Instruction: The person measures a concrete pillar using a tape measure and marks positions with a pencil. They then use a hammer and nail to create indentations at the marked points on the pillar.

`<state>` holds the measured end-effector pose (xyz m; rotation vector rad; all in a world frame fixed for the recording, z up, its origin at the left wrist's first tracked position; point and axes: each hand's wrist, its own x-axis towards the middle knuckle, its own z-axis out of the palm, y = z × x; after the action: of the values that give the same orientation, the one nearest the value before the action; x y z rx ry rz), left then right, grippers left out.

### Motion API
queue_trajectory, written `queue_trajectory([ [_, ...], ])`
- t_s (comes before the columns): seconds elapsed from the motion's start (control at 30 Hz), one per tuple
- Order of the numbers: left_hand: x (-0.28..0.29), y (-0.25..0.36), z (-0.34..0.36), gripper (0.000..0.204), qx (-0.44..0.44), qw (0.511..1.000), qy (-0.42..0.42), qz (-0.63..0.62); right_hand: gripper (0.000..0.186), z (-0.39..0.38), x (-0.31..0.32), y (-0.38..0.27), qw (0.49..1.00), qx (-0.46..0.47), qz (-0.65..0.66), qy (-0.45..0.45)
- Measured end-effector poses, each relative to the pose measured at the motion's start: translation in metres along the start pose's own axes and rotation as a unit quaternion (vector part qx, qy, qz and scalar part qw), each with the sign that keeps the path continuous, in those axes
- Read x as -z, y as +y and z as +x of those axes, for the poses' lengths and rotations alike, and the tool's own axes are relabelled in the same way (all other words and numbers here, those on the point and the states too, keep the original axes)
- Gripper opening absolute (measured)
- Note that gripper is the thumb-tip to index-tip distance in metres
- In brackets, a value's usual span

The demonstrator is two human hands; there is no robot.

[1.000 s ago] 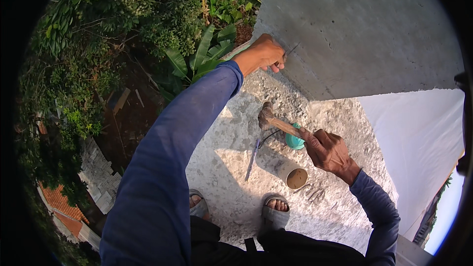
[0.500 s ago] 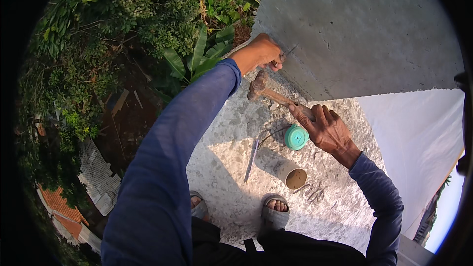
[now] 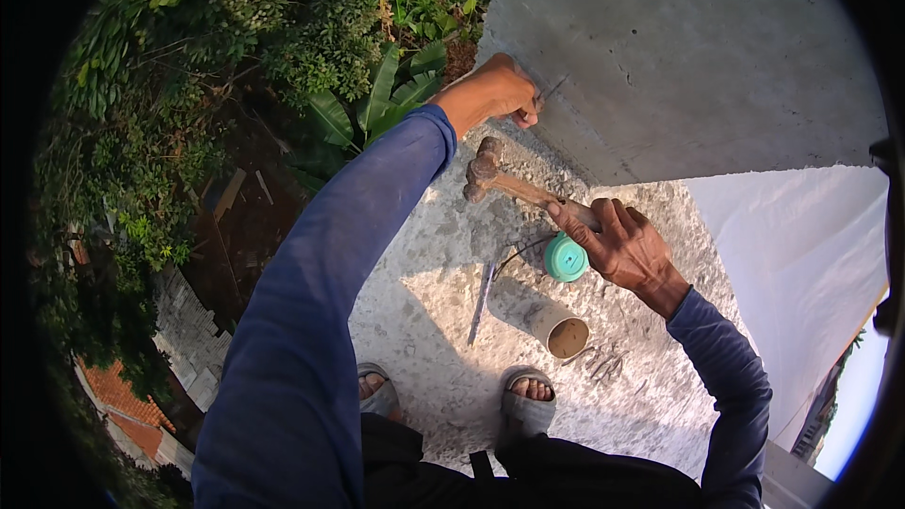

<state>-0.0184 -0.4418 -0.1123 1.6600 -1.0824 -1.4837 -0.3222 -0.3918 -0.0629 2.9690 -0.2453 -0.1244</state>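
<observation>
My right hand [image 3: 626, 250] is wrapped round the wooden handle of a hammer [image 3: 520, 190]. The hammer's rusty, worn head points left, just below my left hand [image 3: 507, 94] and apart from it. My left hand is closed, with its fingertips bunched against the lower left part of a grey concrete wall [image 3: 698, 66]. Whatever sits between those fingertips is hidden from view. Close to the fingers, a thin dark line slants up the wall's surface.
Below the hammer lie a teal round case [image 3: 566, 257] with a dark cord, a slim rod [image 3: 481, 303], a pale cylindrical container [image 3: 568, 337] and thin scattered pieces [image 3: 606, 367]. White sheeting [image 3: 801, 254] hangs at right. The ledge [image 3: 405, 283] drops off left toward trees and roofs.
The hammer's head has shifted slightly left and tilted a little. My left hand has moved a touch up and left in the picture, still closed at the wall.
</observation>
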Motion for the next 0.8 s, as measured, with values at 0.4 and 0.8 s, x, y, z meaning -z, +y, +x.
queue_trajectory([
  [0.4,-0.003,0.0068,-0.0078,0.03,0.037,0.996,0.007,-0.084,0.085,0.003,0.0017,0.0073,0.997,0.031,-0.076,0.0],
  [0.8,-0.0071,0.0014,-0.0063,0.008,0.04,0.992,0.024,-0.121,0.087,0.0067,-0.0018,0.0098,0.991,-0.067,-0.092,-0.066],
])
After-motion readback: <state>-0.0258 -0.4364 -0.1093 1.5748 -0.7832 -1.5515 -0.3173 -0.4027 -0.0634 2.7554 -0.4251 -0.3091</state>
